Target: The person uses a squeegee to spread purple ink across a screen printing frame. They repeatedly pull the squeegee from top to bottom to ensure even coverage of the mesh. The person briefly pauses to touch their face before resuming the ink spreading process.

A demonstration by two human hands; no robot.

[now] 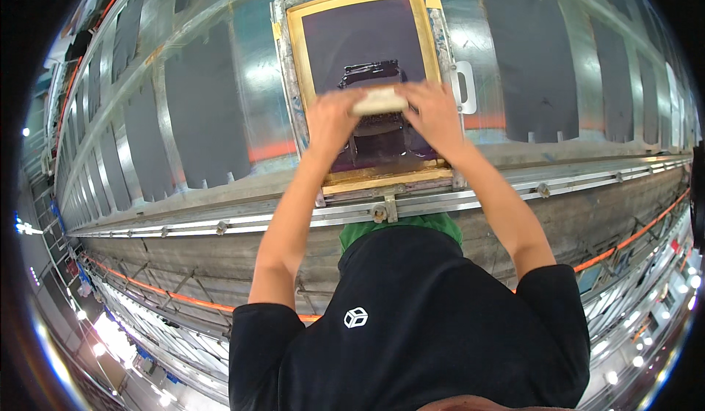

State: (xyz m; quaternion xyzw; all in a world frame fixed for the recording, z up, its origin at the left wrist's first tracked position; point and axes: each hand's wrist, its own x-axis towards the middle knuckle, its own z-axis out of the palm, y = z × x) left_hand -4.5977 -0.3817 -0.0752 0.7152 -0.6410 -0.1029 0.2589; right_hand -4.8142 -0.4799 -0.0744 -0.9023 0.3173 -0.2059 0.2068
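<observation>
Both my hands hold a squeegee (380,102) with a pale handle, across the middle of a screen-printing frame (446,66). My left hand (332,123) is closed round the handle's left end, my right hand (435,116) round its right end. Under and beside the blade, glossy dark ink (378,145) lies on the purple-grey mesh (363,33). A ridge of the same ink shows just beyond the squeegee. Yellowish tape (296,33) lines the frame's inner border. My hands cover the squeegee's ends, and its blade edge is hard to make out.
The frame rests on a long printing table (253,66), against a metal rail (286,220) with clamps along the near edge. Dark grey fabric panels (530,62) lie flat on both sides. A white handle-shaped piece (465,88) sits at the frame's right side.
</observation>
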